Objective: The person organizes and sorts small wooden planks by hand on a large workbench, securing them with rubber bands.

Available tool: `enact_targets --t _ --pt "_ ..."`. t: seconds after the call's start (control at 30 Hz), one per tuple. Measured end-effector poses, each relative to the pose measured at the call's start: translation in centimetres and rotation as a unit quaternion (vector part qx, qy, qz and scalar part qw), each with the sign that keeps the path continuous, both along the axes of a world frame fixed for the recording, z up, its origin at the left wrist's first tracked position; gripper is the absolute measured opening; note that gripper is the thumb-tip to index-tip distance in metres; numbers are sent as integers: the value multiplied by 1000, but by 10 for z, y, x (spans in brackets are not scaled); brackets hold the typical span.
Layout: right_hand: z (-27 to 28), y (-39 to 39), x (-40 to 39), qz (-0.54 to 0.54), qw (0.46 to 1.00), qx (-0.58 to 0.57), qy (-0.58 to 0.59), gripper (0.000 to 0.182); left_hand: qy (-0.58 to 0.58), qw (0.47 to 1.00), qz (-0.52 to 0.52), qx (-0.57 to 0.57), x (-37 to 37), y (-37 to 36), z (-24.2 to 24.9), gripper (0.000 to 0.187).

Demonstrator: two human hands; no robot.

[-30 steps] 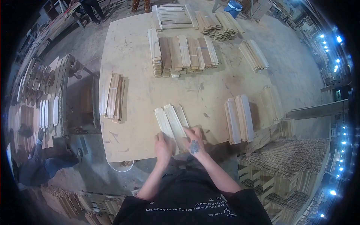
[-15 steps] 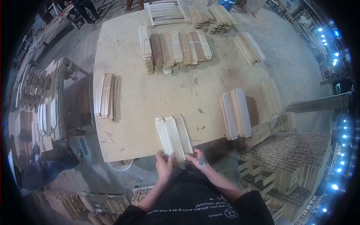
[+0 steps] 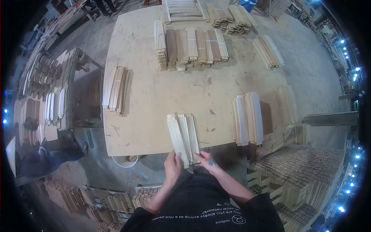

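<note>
Wood slats [image 3: 182, 136] got slid back to the table [image 3: 154, 96] edge, left hand [image 3: 172, 165] and right hand [image 3: 207, 160] fingers now curled around their near ends.

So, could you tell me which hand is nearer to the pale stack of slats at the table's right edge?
Right. The right hand is on the held bundle's right side, toward the pale stack; the left hand is on its far side.

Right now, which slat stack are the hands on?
The stack at the table's near edge, overhanging it. Left hand and right hand grip its near end; the other stacks lie untouched.
</note>
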State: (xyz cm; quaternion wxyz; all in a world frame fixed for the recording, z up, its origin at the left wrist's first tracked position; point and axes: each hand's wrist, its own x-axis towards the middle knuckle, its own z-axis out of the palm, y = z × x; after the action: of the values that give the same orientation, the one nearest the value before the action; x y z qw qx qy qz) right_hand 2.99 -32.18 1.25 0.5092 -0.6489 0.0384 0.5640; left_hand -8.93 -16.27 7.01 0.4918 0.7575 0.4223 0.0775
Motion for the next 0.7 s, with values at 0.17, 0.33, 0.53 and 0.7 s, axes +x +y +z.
enact_targets --t 0.17,0.33,0.53,0.7 --pt "1 2 11 49 998 2 28 41 26 994 -70 82 1 -2 -11 23" --pt "11 11 15 75 996 6 46 44 41 989 7 141 13 -19 4 47" --pt "15 15 14 56 997 -8 58 45 55 978 9 200 -4 61 14 48" --pt "28 16 -1 22 999 -32 11 48 7 884 74 462 5 276 13 45"
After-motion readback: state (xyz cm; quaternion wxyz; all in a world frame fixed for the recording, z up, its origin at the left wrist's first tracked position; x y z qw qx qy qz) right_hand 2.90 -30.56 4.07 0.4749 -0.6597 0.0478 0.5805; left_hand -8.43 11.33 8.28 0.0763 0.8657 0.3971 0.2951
